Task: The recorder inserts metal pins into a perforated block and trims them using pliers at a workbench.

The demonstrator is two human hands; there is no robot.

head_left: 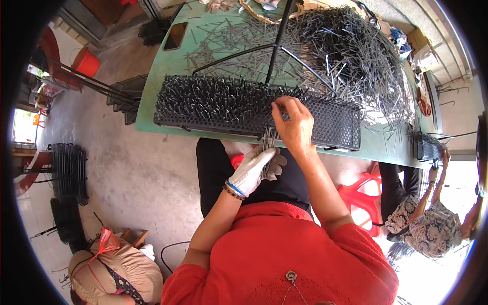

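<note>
Head view is showing a person in a red top working at a green bench [152,109]. A long black perforated tray [335,124] is lying along the bench's near edge; its left and middle portions are packed with upright dark metal pins [213,99], while the right portion is showing bare holes. The right hand [294,124], bare, is pinching closed on a pin at the boundary between filled and unfilled holes. The left hand [254,168], in a white work glove, is closing around a small bundle of pins [269,138] just below the tray edge, above the lap.

Judging by appearance, the pins are thin, stiff and light, likely slick and prone to slipping or tangling; gripping near the upper end between fingertip and thumb looks soundest. The loaded tray is probably heavy and best lifted at both ends.

A large loose heap of pins [356,56] is spreading over the far right of the bench, around a black wire frame [277,46]. A second person [432,223] is sitting at the right, handling another black tray [427,147].
</note>
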